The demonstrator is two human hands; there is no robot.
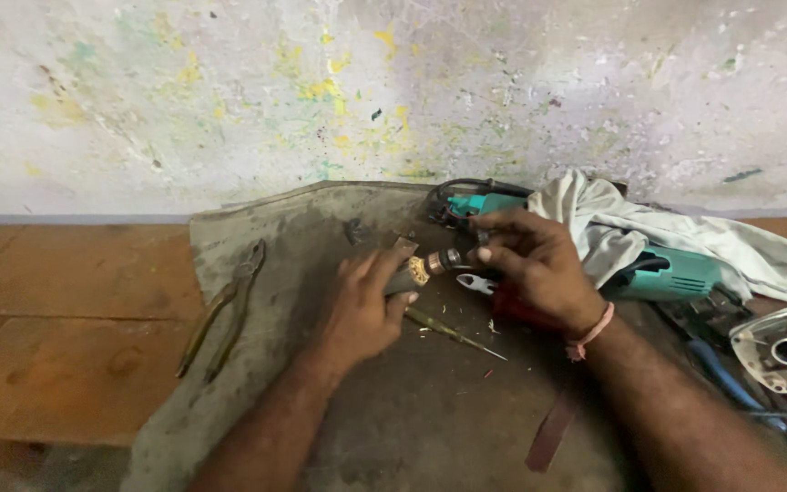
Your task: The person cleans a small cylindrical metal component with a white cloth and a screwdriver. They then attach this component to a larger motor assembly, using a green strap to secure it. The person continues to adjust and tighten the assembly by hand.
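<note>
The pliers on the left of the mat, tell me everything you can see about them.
The pliers are long, dull and dark, apparently bare worn metal with rust-brown handles. They lie flat on the left edge of the grey mat, jaws toward the wall and closed, the two handles spreading slightly toward the wooden bench. Neither hand touches them; the left hand is nearest, well to their right.

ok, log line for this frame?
left hand: grips armature | right hand: fingers on its shaft end | pliers: on mat, untouched
</note>
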